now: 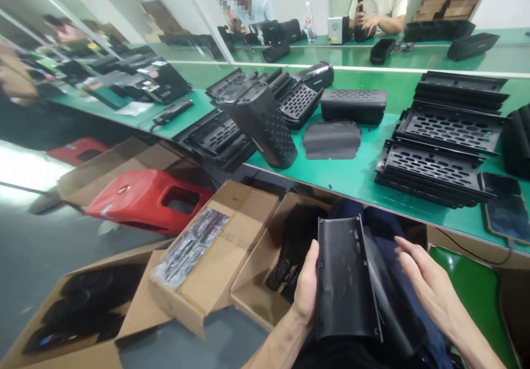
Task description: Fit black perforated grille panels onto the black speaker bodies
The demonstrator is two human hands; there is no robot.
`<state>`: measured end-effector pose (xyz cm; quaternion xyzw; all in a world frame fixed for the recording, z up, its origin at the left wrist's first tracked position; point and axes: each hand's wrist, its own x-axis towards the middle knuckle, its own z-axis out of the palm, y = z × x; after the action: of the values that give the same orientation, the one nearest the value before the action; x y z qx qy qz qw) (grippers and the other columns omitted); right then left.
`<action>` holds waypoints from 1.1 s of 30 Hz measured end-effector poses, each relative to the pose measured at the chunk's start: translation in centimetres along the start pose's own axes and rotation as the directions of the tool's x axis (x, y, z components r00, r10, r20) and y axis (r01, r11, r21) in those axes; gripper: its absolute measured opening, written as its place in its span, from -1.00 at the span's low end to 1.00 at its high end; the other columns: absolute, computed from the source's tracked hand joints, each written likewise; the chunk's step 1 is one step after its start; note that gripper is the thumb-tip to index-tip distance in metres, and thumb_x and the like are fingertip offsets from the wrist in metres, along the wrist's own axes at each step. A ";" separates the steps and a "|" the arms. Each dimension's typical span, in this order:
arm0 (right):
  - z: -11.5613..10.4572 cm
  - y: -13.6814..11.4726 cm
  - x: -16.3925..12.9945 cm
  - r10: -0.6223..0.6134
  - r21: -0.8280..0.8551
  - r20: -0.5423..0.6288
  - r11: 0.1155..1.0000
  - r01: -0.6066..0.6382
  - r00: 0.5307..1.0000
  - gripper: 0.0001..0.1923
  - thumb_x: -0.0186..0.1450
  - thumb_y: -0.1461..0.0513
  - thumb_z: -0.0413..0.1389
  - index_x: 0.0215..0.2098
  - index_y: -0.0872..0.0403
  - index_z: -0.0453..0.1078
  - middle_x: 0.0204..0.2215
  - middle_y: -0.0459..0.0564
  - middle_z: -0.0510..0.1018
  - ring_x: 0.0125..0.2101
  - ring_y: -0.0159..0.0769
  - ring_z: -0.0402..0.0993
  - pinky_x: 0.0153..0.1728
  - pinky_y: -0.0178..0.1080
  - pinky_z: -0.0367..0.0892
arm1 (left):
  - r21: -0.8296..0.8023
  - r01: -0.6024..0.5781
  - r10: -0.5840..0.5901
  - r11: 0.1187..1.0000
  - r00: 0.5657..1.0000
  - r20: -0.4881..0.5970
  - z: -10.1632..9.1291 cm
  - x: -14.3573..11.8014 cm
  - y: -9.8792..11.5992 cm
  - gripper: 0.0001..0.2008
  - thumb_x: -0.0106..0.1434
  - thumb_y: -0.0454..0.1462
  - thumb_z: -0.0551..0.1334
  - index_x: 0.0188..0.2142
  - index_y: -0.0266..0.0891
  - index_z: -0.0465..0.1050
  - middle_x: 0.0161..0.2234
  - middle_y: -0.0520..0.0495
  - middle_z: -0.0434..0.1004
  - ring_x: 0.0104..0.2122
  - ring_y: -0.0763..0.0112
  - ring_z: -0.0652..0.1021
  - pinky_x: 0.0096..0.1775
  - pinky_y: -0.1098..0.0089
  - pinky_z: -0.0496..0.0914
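Note:
My left hand (308, 283) grips the left edge of a black curved plastic panel (342, 281), which is held lengthwise over my lap. Its smooth inner face shows, with small tabs along the rim. A second dark curved piece (393, 297) lies behind it on my legs, partly hidden. To the right, my right hand (422, 272) is apart from both pieces, fingers stretched out and holding nothing. On the green table in front lie stacked slotted black panels (443, 165), a flat dark sheet (332, 140) and a black speaker-like housing (265, 129) standing upright.
Open cardboard boxes (244, 236) with black parts stand left of my legs, beside a red plastic stool (144, 201). A cabled phone (503, 203) lies at the table's right edge. Two people (379, 13) sit across the table. A green seat (472, 286) is at the right.

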<state>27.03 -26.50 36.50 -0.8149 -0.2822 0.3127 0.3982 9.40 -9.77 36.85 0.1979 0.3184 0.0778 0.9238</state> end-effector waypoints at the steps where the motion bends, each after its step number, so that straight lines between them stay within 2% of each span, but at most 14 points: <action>1: 0.2 1.1 0.3 0.003 -0.051 0.012 0.999 -0.003 1.000 -0.28 0.45 -0.23 -0.09 0.27 0.07 0.40 0.20 0.19 0.50 0.22 0.12 0.39 0.32 0.19 0.19 | -0.056 0.021 -0.021 0.998 1.000 -0.007 -0.3 -0.1 0.3 -0.23 0.32 0.29 0.08 -0.10 -0.40 0.64 -0.37 -0.27 0.70 -0.30 0.04 0.69 -0.24 0.19 0.58; 4: 1.5 3.1 0.3 0.080 -0.052 0.137 0.996 -0.074 0.987 -0.23 0.41 -0.28 -0.10 0.26 0.08 0.41 0.25 0.17 0.48 0.30 0.16 0.32 0.39 0.18 0.08 | -0.190 0.013 -0.024 0.982 0.998 -0.054 -1.3 -0.3 1.3 -0.25 0.36 0.26 0.06 -0.19 -0.40 0.65 -0.41 -0.23 0.70 -0.40 0.17 0.68 -0.30 0.29 0.57; 6: 2.2 3.6 -0.1 0.110 0.006 0.215 0.993 -0.114 0.971 -0.24 0.37 -0.29 -0.02 0.29 0.01 0.37 0.28 0.10 0.47 0.30 0.14 0.34 0.36 0.12 0.18 | -0.245 -0.034 0.012 0.969 0.996 -0.090 -1.8 -0.6 1.9 -0.24 0.40 0.24 0.02 -0.15 -0.43 0.65 -0.37 -0.24 0.71 -0.41 0.25 0.67 -0.30 0.35 0.55; 9: 3.0 3.6 -0.3 0.054 0.100 0.317 0.991 -0.090 0.947 -0.28 0.34 -0.24 0.11 0.29 -0.04 0.32 0.29 0.08 0.45 0.28 0.09 0.38 0.25 -0.04 0.36 | -0.275 -0.092 0.061 0.957 0.991 -0.120 -2.3 -1.3 2.6 -0.23 0.43 0.21 0.00 -0.05 -0.47 0.63 -0.27 -0.29 0.72 -0.38 0.24 0.66 -0.29 0.32 0.54; 12: 3.9 3.9 0.2 0.026 0.056 0.310 0.997 -0.045 0.950 -0.15 0.22 -0.22 0.23 0.32 0.02 0.23 0.28 0.20 0.44 0.24 0.17 0.41 0.22 0.00 0.39 | -0.239 -0.108 0.074 0.965 0.986 -0.147 -2.6 -2.0 3.0 -0.27 0.38 0.23 0.07 -0.03 -0.39 0.63 -0.30 -0.28 0.72 -0.39 0.14 0.65 -0.33 0.23 0.54; 16: 4.8 4.3 0.7 0.022 -0.142 0.257 0.990 0.015 0.966 0.09 0.13 -0.19 0.31 0.47 0.02 0.05 0.37 0.25 0.28 0.24 0.31 0.37 0.26 0.18 0.29 | -0.188 -0.162 0.130 0.969 0.977 -0.169 -3.1 -2.1 3.1 -0.28 0.33 0.26 0.09 -0.10 -0.35 0.63 -0.34 -0.24 0.71 -0.35 0.09 0.67 -0.31 0.20 0.56; 18: 4.7 4.2 0.8 0.013 -0.192 0.276 0.981 0.041 0.961 0.15 0.15 -0.14 0.33 0.53 -0.05 -0.08 0.42 0.21 0.21 0.26 0.33 0.35 0.29 0.23 0.23 | -0.186 -0.187 0.163 0.965 0.977 -0.136 -3.3 -2.0 3.1 -0.26 0.34 0.27 0.06 -0.14 -0.37 0.62 -0.31 -0.25 0.72 -0.29 0.05 0.69 -0.26 0.20 0.56; 20: 4.4 4.1 1.1 0.015 -0.178 0.293 0.983 0.039 0.956 0.21 0.14 -0.13 0.34 0.55 -0.04 -0.16 0.41 0.22 0.24 0.27 0.32 0.33 0.30 0.23 0.21 | -0.215 -0.177 0.166 0.960 0.984 -0.070 -3.7 -1.8 2.9 -0.25 0.34 0.28 0.05 -0.13 -0.37 0.61 -0.26 -0.25 0.72 -0.27 0.03 0.70 -0.27 0.19 0.55; 23: 3.5 4.2 1.8 -0.004 -0.042 0.325 0.999 0.019 0.946 0.18 0.18 -0.20 0.27 0.54 0.06 -0.14 0.38 0.26 0.28 0.31 0.26 0.30 0.32 0.18 0.21 | -0.285 -0.147 0.171 0.947 0.983 0.063 -4.5 -1.5 2.4 -0.23 0.33 0.30 0.06 -0.02 -0.37 0.58 -0.20 -0.26 0.72 -0.29 0.02 0.71 -0.28 0.18 0.55; 25: 3.0 4.5 2.0 -0.019 0.053 0.339 0.999 0.001 0.941 0.17 0.20 -0.23 0.25 0.54 0.07 -0.13 0.43 0.24 0.19 0.36 0.21 0.21 0.36 0.15 0.15 | -0.322 -0.146 0.198 0.935 0.971 0.135 -5.0 -1.2 2.0 -0.20 0.32 0.30 0.07 0.02 -0.39 0.56 -0.18 -0.28 0.72 -0.27 -0.01 0.72 -0.23 0.15 0.55; 27: 2.8 5.0 1.9 -0.020 0.113 0.350 0.993 -0.021 0.936 0.22 0.16 -0.25 0.28 0.54 0.08 -0.14 0.47 0.25 0.10 0.40 0.21 0.11 0.39 0.15 0.10 | -0.350 -0.156 0.223 0.924 0.962 0.160 -5.4 -1.0 1.6 -0.20 0.32 0.31 0.08 0.01 -0.40 0.57 -0.18 -0.29 0.72 -0.25 -0.02 0.72 -0.19 0.14 0.55; 29: 2.9 5.3 1.5 0.005 0.172 0.340 0.983 -0.067 0.941 0.23 0.17 -0.29 0.25 0.54 0.11 -0.13 0.46 0.29 0.12 0.40 0.22 0.11 0.37 0.15 0.13 | -0.368 -0.167 0.239 0.915 0.958 0.157 -5.7 -0.9 1.3 -0.20 0.33 0.31 0.05 0.01 -0.38 0.58 -0.18 -0.28 0.72 -0.26 0.00 0.72 -0.18 0.14 0.55; 31: 3.4 5.2 1.0 0.047 0.228 0.327 0.965 -0.127 0.944 0.14 0.23 -0.32 0.18 0.52 0.12 -0.03 0.43 0.29 0.20 0.40 0.20 0.14 0.35 0.10 0.18 | -0.372 -0.173 0.246 0.912 0.956 0.159 -5.8 -0.8 1.1 -0.18 0.33 0.32 0.03 0.01 -0.39 0.57 -0.18 -0.28 0.72 -0.28 0.02 0.72 -0.19 0.15 0.55; 33: 4.1 4.5 0.7 0.086 0.261 0.320 0.949 -0.175 0.944 0.03 0.27 -0.31 0.15 0.49 0.06 0.09 0.42 0.19 0.24 0.40 0.15 0.13 0.37 0.03 0.16 | -0.368 -0.189 0.265 0.910 0.949 0.168 -5.8 -0.8 1.1 -0.14 0.33 0.33 0.02 0.04 -0.43 0.55 -0.17 -0.30 0.72 -0.28 0.05 0.71 -0.18 0.16 0.55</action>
<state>25.41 -26.44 30.55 -0.7077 -0.2371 0.4980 0.4416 5.13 -7.17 33.55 0.0748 0.1728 0.2186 0.9575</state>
